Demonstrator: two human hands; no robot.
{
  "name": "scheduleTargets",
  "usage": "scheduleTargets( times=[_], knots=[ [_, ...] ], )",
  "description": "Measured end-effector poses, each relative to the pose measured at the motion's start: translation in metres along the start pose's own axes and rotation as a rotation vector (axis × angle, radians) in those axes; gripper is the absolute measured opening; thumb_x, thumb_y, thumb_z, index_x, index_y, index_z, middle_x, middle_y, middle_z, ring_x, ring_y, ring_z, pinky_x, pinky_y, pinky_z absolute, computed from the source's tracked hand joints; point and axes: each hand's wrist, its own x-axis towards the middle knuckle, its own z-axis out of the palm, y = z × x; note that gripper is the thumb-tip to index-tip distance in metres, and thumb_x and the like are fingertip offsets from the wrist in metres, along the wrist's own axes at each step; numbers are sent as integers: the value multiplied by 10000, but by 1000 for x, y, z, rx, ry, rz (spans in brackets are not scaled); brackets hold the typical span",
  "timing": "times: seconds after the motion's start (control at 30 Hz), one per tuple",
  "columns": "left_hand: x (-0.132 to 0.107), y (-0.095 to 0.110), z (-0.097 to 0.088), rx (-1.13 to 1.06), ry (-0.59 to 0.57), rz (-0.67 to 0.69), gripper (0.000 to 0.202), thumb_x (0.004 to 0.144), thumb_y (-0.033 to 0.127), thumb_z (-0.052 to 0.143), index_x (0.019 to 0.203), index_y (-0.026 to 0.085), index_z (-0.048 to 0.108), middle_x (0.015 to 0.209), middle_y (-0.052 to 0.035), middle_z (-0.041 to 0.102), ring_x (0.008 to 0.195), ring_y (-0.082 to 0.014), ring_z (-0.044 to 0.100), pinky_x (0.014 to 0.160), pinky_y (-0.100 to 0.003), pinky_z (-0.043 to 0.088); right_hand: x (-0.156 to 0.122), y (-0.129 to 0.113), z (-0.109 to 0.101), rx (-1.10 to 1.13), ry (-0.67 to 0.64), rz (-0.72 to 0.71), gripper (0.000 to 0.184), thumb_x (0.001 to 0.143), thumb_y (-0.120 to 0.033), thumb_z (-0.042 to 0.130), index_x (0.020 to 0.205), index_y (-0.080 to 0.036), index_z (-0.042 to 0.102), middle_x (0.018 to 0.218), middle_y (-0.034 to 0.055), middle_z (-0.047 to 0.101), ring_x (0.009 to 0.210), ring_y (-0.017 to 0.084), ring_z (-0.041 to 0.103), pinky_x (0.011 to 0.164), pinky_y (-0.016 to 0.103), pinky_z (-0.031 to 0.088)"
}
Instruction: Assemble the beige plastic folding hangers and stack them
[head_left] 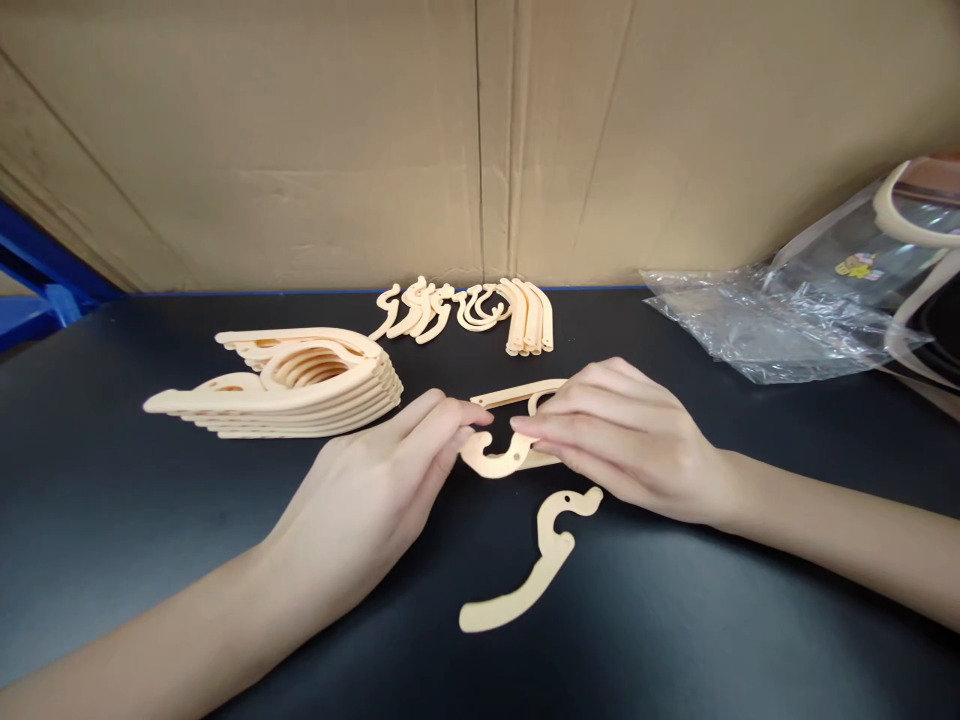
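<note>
My left hand (pixel 390 470) is closed in a pinch at the left tip of a cream plastic hanger hook (pixel 491 463). My right hand (pixel 630 440) grips the right end of this hook, its fingers covering part of it. Behind and under the right fingers lies a folded hanger arm (pixel 517 392) with a curved part, mostly hidden by that hand. Nearer to me, a loose hook piece (pixel 517 595) with a long curved tail lies flat on the black table (pixel 360 640).
Left of my hands stands a stack of folded cream hangers (pixel 300 400). Along the back lie loose hook pieces (pixel 424 312) and a bundle of hanger arms (pixel 531 318). Clear plastic bags (pixel 780 325) sit at the right. A cardboard wall (pixel 337 150) closes off the back.
</note>
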Motion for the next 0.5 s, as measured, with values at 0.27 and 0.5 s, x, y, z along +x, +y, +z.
scheduleTargets(
  times=[0.27,0.5],
  knots=[
    [-3,7,-1,-118,-118,148,254,1053,403,367,1072,184,494,777,55,625,522,-78,554,476,-210,374,1,-7,-7,-41,-83,-211,247,1006,-99,443,1138,-79,650,881,61,750,846,173,654,712,310,538],
    [-2,2,0,-8,-57,136,340,1003,512,441,971,179,507,572,98,481,378,-79,402,416,-216,285,4,-1,0,34,-65,-5,189,966,-281,600,951,-129,711,882,59,729,803,170,621,699,314,498]
  ],
)
